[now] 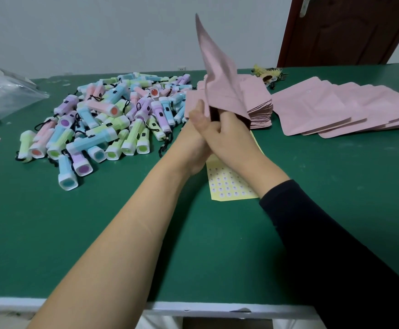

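Pink pouch (pixel 217 74) is light, floppy, slick film, so grip it at the mouth edge. Head view: pouch held upright over the table (pixel 324 186), beside the torches (pixel 103 119). Left hand (pixel 197 131) pinches the mouth edge, thumb up; right hand (pixel 231 132) curls its fingers into the opening. Wrists touch.

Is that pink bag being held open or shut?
Open: pink bag shows a dark gap at its mouth, between left hand and right hand.

You see a pink pouch (pixel 220 74), pastel pink, blue, green and purple flashlights (pixel 103 119), a green tabletop (pixel 336 174).
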The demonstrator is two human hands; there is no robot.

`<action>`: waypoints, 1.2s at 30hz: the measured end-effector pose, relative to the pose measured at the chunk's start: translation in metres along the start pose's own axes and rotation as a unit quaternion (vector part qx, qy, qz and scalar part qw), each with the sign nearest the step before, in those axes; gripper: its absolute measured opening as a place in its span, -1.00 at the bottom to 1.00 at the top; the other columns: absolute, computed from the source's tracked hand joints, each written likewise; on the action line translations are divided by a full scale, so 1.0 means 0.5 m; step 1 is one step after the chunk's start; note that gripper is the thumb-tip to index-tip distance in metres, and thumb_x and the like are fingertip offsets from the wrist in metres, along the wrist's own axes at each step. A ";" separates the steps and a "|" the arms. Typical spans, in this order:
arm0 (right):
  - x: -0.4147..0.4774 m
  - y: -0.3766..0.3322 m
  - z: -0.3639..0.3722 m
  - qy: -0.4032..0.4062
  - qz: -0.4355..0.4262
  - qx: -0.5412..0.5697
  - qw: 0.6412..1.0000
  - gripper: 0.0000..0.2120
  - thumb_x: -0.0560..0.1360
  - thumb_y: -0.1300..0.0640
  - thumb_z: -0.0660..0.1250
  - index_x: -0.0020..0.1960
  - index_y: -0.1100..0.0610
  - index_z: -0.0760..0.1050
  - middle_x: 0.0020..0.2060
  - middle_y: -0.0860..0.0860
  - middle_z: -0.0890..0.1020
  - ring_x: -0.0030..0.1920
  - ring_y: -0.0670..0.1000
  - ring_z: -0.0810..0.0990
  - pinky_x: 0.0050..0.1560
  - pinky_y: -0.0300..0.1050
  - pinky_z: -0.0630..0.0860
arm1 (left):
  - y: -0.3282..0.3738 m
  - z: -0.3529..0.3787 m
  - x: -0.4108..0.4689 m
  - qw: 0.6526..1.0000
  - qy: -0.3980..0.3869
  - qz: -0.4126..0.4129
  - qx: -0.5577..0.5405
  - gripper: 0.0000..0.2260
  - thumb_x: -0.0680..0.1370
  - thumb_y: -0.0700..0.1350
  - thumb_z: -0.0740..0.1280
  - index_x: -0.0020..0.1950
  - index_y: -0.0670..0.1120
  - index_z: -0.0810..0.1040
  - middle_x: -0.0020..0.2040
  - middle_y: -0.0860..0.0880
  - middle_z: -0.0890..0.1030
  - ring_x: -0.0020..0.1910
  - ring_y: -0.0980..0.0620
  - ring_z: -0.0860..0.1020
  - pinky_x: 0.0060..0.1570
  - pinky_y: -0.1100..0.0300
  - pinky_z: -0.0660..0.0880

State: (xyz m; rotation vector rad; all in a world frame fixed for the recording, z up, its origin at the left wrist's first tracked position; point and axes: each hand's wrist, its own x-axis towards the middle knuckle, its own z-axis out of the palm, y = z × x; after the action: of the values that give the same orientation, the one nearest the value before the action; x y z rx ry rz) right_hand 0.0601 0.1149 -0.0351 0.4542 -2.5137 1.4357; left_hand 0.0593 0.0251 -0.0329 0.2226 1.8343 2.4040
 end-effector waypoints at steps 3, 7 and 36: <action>0.013 0.005 -0.012 0.021 0.001 0.043 0.999 -0.52 0.49 -0.35 0.14 -0.01 0.07 0.46 -0.16 -0.14 0.55 -0.01 -0.04 0.57 0.05 -0.08 0.45 | 0.001 -0.021 0.006 0.975 -0.145 -0.049 -0.160 -0.50 0.46 -0.14 0.42 0.37 -0.17 0.40 0.22 -0.20 0.53 0.24 -0.16 0.48 0.34 -0.16 0.39; -0.001 -0.001 0.002 -0.021 -0.018 0.041 0.999 -0.39 0.49 -0.33 0.11 0.23 0.15 0.47 0.10 0.06 0.62 0.16 0.08 0.57 0.24 0.04 0.47 | 0.001 -0.037 0.009 0.917 -0.223 -0.084 -0.320 -0.45 0.41 0.05 0.47 0.31 -0.20 0.50 0.28 -0.19 0.51 0.32 -0.14 0.43 0.43 -0.07 0.28; -0.015 -0.009 0.025 -0.034 -0.073 -0.112 0.990 -0.39 0.49 -0.26 0.26 0.37 0.13 0.44 0.28 0.09 0.54 0.32 0.13 0.44 0.28 -0.06 0.38 | -0.022 -0.038 0.019 0.933 -0.141 -0.061 -0.327 -0.63 0.38 -0.01 0.53 0.11 -0.17 0.67 0.05 -0.14 0.69 0.05 -0.09 0.66 0.02 0.03 0.60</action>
State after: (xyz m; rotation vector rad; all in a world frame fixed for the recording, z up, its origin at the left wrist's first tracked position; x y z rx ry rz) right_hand 0.0683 0.1029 -0.0402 0.6387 -2.5923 1.0890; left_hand 0.0465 0.0118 -0.0478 0.3492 0.8387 2.5661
